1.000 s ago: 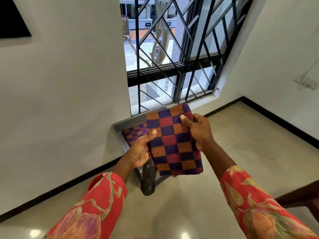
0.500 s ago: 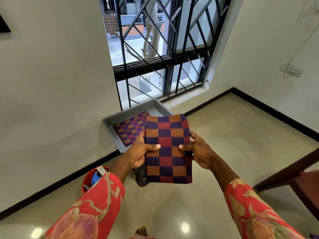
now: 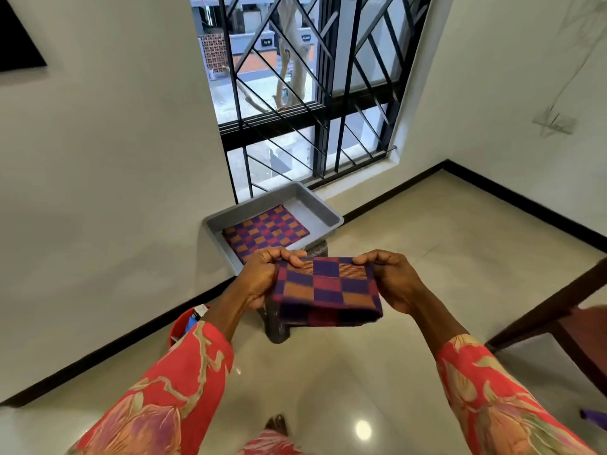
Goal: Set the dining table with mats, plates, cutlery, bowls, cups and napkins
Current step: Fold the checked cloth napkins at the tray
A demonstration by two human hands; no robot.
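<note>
We grip one mat [image 3: 325, 287] in both hands [image 3: 262, 277] [image 3: 392, 280], another waits in the tray [image 3: 328, 211]; nothing laid yet.

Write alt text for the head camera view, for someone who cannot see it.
A person's left hand and right hand grip the two sides of a folded checked cloth held above a shiny floor. Behind it, a grey tray under a barred window holds another checked cloth.
</note>
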